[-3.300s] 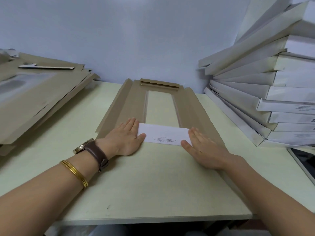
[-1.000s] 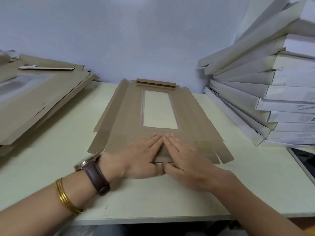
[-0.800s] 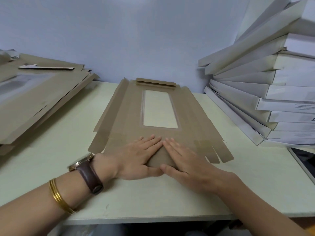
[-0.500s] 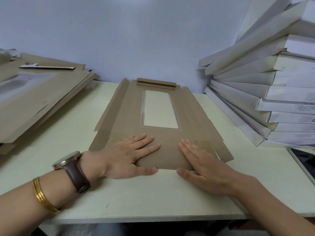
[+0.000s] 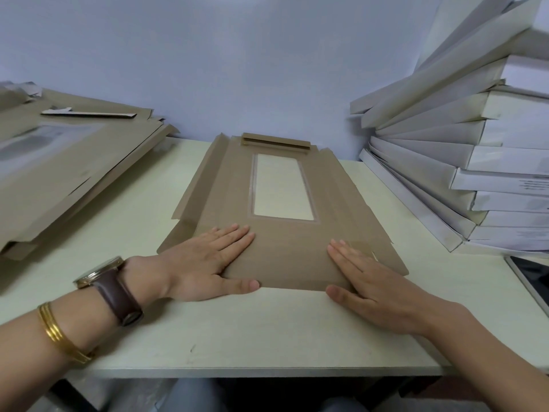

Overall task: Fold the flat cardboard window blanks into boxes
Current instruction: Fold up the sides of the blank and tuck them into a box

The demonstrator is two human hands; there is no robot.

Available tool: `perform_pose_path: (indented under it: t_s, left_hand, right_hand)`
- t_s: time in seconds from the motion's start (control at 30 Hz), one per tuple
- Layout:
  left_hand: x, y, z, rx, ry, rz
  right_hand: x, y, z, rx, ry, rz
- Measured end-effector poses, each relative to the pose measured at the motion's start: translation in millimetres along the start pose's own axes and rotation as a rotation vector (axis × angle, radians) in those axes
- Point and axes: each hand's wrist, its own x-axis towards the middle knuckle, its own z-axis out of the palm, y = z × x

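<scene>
**Q:** Where is the window blank (image 5: 285, 257) lying, and what are the grips doing?

**A:** It is lying flat at the centre of the desk (image 5: 267, 331), and its near end is apparently folded over. The left grip (image 5: 205, 263) and right grip (image 5: 377, 286) are pressing that end down with straight fingers, one at each near corner. Neither is grasping anything.

**Q:** How is the card likely handling?

**A:** Probably as light, thin, springy board whose creases are needing firm pressure. Taking hold by the side flaps (image 5: 196, 185), away from the clear window (image 5: 282, 185), is looking safest.
</scene>
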Motion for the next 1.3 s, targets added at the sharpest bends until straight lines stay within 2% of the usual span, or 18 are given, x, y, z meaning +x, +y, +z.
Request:
perform_pose_path:
  t_s: [0.13, 0.27, 0.47, 0.73, 1.03, 1.3]
  left_hand:
    - [-2, 3, -1, -0.037, 0.051, -0.006]
    - [-7, 8, -2, -0.132, 0.174, 0.032]
    - [-11, 11, -5, -0.083, 0.351, 0.129]
    - [-9, 9, -7, -0.074, 0.391, 0.143]
    - [0, 11, -15, -0.072, 0.379, 0.027]
    - [11, 11, -12, -0.187, 0.474, -0.076]
  right_hand:
    - [1, 1, -1, 0.045, 0.028, -0.007]
    - [1, 3, -2, 0.077, 0.088, -0.033]
    - [5, 5, -6, 0.055, 0.182, -0.093]
    - [12, 7, -11, 0.103, 0.292, -0.166]
    - [23, 4, -13, 0.119, 0.345, 0.003]
    - [31, -4, -10, 0.165, 0.446, 0.120]
